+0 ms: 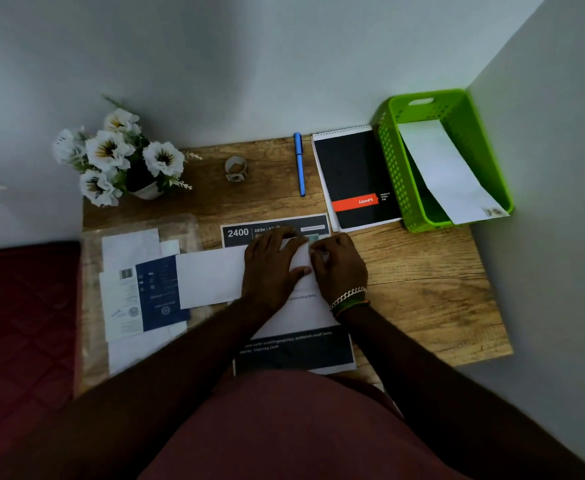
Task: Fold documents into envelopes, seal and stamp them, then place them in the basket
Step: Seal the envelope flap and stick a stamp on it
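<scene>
at the middle of the wooden desk (pixel 422 289), both hands sit together on a white envelope (pixel 211 278) that lies across a printed sheet (pixel 294 348). the left hand (pixel 270 261) lies flat on the envelope with its fingers straight and spread, pressing the paper down. the right hand (pixel 336 265), a chain bracelet at its wrist, has its fingertips curled and pinched at the envelope's upper right corner, where a small greenish stamp (pixel 313 238) seems to sit; the hands cover most of that corner, so whether the fingers grip the stamp or only the envelope's edge cannot be told. the envelope's right end is hidden under both hands, and its flap side cannot be made out. a green basket (pixel 391 161) stands at the desk's far right corner against the wall, with another white envelope (pixel 447 171) leaning inside it, a small dark mark at its near end too blurred to read. to the left lie a blue leaflet and loose white papers (pixel 138 296), their print too small to read. the sheet's dark lower band is partly cut off by the person's body.
</scene>
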Demonstrator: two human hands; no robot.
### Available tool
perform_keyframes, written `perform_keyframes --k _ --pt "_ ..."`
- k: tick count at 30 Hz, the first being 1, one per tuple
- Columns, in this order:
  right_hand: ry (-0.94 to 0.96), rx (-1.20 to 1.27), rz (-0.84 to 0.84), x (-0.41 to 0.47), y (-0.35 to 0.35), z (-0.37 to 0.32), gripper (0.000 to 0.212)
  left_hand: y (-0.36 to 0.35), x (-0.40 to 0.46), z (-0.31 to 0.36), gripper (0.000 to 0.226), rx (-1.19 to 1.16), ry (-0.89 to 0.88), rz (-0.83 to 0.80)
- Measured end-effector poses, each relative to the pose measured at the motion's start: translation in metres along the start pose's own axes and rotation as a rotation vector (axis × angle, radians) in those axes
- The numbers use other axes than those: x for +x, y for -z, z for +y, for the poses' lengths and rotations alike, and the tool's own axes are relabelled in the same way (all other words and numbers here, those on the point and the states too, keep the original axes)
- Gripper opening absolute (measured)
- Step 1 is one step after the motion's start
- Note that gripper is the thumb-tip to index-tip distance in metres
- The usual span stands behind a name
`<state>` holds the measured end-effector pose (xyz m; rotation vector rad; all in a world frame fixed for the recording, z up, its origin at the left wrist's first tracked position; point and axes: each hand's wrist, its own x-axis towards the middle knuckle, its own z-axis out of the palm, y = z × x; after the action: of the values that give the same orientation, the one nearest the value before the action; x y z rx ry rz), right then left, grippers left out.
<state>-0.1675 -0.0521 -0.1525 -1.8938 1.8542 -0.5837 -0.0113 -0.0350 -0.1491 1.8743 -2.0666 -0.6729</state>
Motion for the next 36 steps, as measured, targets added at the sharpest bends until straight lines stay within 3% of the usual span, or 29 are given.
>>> perform_keyframes --k 22,29,33,36 --pt "0.221 -0.095 -0.067 0.010 0.013 0.009 0.016 0.001 -0.002 0.002 0.058 0.028 -0.011 -0.029" --pt "0.228 -0.064 -0.017 0.012 0.012 0.012 0.018 0.003 -0.001 0.002 0.059 0.017 0.021 -0.040" --pt "0.178 -0.099 0.024 0.019 0.013 0.006 0.017 0.006 0.001 0.005 0.059 0.037 0.014 -0.058" --pt "0.026 -0.072 -0.013 0.029 0.015 -0.001 0.021 0.011 0.004 0.005 0.055 0.045 0.030 -0.062"
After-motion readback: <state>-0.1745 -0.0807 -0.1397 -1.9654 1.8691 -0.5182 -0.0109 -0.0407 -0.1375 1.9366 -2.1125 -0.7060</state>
